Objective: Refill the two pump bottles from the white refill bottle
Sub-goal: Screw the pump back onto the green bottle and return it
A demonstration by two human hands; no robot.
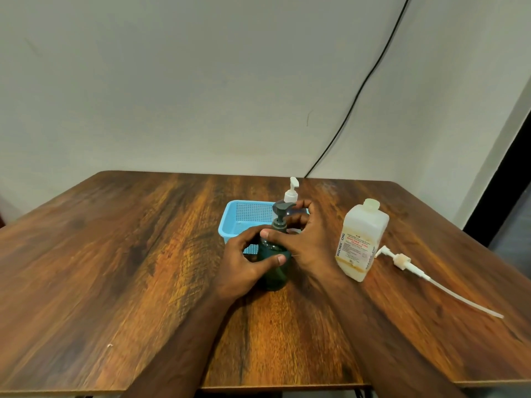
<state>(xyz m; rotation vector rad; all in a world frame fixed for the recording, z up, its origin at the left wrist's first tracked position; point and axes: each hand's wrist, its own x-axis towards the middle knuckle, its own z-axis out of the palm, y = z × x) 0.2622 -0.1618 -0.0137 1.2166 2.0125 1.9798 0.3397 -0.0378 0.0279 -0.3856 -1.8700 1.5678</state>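
White refill bottle point(361, 239), front label: "BIOCHEK CHG" in red, set horizontally near the top of the label and repeated vertically along its left edge. Remaining small print on the label too fine to read. No other legible text elsewhere.

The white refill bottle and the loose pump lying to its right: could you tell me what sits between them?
Nothing: in the head view, only bare table separates the white refill bottle from the loose pump.

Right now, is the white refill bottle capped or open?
Open. The white refill bottle stands upright with a bare neck; its pump with dip tube lies on the table just to its right.
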